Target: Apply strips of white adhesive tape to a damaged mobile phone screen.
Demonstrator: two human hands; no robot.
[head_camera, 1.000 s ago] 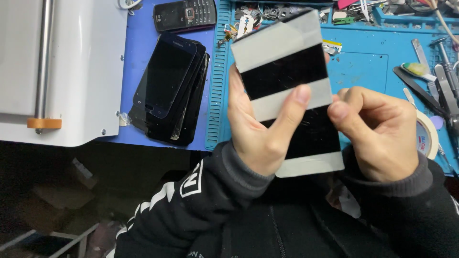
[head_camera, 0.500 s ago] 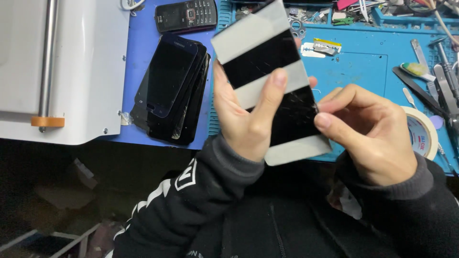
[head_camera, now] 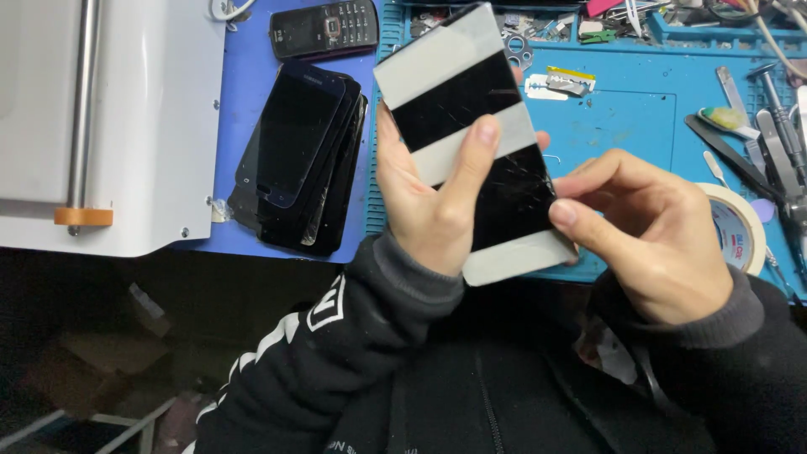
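Observation:
My left hand (head_camera: 437,197) grips a cracked black phone screen (head_camera: 475,139) crossed by pale tape strips, thumb pressed on the middle strip. The screen tilts with its top toward the upper left. My right hand (head_camera: 647,227) pinches the screen's right edge near the lower strip with thumb and fingertips. Both hands hover above the near edge of a blue work mat (head_camera: 630,118).
A stack of dark phone screens (head_camera: 298,160) lies left of the mat, with a black keypad phone (head_camera: 324,27) above it. A white machine (head_camera: 109,126) fills the left. A tape roll (head_camera: 740,227), tweezers and tools (head_camera: 777,126), and a razor blade (head_camera: 559,81) sit on the mat.
The screen and both hands have shifted left, and the screen has tilted further counterclockwise. My right hand has moved from covering the lower part to pinching the right edge.

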